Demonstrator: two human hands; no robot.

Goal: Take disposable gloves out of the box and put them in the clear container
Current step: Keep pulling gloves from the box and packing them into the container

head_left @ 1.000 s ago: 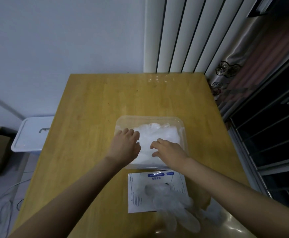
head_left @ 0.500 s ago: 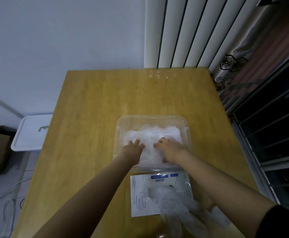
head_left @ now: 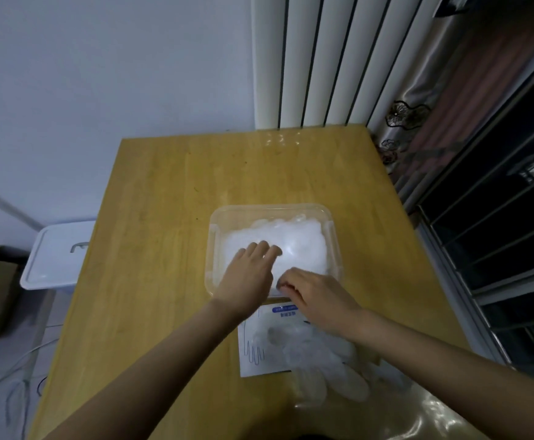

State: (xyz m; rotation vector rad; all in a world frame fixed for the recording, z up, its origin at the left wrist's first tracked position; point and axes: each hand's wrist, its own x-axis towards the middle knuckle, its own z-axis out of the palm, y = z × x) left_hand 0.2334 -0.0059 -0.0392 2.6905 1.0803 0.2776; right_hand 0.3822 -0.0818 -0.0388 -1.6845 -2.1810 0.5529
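Gloves (head_left: pixel 294 246) sit piled in the clear container (head_left: pixel 269 208), so press down evenly w/ your left hand (head_left: pixel 249 274), fingers straight on the pile, & tuck the near edge w/ your right hand (head_left: pixel 319 296), fingers curled, grip unclear, before fetching more from the box (head_left: pixel 254 346).

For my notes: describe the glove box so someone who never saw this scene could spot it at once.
On the wooden table, look just this side of the clear container. The box lies flat there, loose gloves spilling over its right side. Unlike the see-through container, it is opaque white with a blue label and a drawn glove outline.
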